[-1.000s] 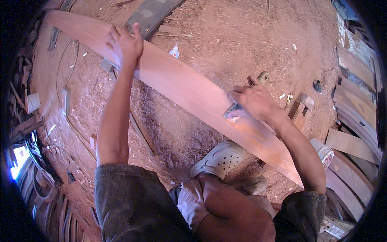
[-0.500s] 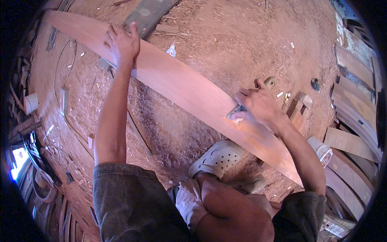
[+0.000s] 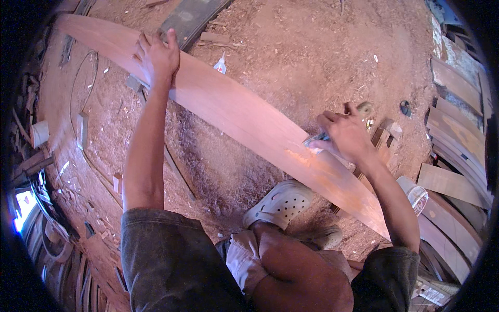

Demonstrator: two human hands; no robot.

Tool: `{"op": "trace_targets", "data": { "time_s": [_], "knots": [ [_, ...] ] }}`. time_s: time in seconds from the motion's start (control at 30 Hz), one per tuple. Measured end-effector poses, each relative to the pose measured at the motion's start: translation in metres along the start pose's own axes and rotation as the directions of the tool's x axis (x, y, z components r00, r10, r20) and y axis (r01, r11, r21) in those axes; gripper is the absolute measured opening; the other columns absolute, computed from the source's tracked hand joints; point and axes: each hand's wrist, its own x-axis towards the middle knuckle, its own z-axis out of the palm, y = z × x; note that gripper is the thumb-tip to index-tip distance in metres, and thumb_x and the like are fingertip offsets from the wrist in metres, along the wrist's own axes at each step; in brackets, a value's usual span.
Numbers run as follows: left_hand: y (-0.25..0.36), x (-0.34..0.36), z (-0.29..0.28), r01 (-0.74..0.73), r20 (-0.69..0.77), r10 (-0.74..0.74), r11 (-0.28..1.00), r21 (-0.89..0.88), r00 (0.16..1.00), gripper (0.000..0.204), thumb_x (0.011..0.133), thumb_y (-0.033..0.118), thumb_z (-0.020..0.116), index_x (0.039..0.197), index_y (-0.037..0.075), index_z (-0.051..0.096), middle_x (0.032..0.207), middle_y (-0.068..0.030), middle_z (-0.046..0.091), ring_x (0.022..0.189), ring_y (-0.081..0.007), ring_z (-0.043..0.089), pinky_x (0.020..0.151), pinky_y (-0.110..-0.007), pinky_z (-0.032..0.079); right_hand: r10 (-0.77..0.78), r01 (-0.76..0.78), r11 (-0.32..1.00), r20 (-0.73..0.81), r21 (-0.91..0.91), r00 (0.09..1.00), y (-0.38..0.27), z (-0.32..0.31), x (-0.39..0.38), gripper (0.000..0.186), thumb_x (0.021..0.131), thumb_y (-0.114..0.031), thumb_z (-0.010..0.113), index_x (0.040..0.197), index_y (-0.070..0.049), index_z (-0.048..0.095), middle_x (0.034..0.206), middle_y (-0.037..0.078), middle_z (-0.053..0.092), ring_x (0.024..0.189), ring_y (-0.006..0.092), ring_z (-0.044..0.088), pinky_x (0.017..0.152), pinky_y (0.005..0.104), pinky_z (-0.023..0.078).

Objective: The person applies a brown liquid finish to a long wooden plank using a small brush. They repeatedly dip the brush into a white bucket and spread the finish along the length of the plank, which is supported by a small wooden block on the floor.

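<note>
A long reddish wooden plank (image 3: 234, 114) runs diagonally from upper left to lower right, with a rough orange patch near its right end. My left hand (image 3: 158, 60) rests on the plank's upper-left part, fingers spread. My right hand (image 3: 345, 135) is closed on a metal hand tool (image 3: 317, 141) at the plank's right half; much of the tool is hidden by the fingers. A small white bottle (image 3: 220, 65) stands just beyond the plank's far edge, and a dark board (image 3: 189, 18) lies beyond it near my left hand.
Wood shavings cover the ground (image 3: 291, 57). Stacked boards (image 3: 455, 156) line the right side, near a white bucket (image 3: 416, 195). Scrap wood and another bucket (image 3: 40, 132) are at the left. My clog-shod foot (image 3: 278, 203) is below the plank.
My right hand and the tool have shifted to the right, uncovering more of the orange patch. My left hand has stayed on the plank, moving only slightly in the picture.
</note>
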Motion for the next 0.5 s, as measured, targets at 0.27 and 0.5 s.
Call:
{"op": "trace_targets", "data": {
  "time_s": [0.27,0.5],
  "knots": [
    [-0.001,-0.001,-0.003,0.012,0.015,-0.013,1.000,0.024,1.000,0.070,0.097,0.061,0.037,0.133,0.005,0.059,0.154,-0.0228,0.035,0.145,-0.0387,0.026,0.118,-0.059,0.014,0.119,-0.164,0.937,0.160,0.308,0.980,-0.069,-0.036,-0.044,0.073,0.085,0.001,0.052,0.152,-0.020,0.031,0.117,0.024,0.055,0.089,0.0398,0.068,0.079,0.0496,0.057],
    [-0.004,0.002,-0.003,0.018,0.016,-0.019,0.998,0.057,1.000,0.068,0.097,0.061,0.038,0.134,0.009,0.060,0.154,-0.0213,0.035,0.146,-0.0356,0.027,0.118,-0.058,0.015,0.046,-0.069,0.949,0.081,0.308,0.996,-0.095,0.001,-0.033,0.069,0.086,0.000,0.049,0.152,-0.009,0.031,0.106,0.027,0.056,0.081,0.0390,0.068,0.069,0.0450,0.059]
  ]
}}
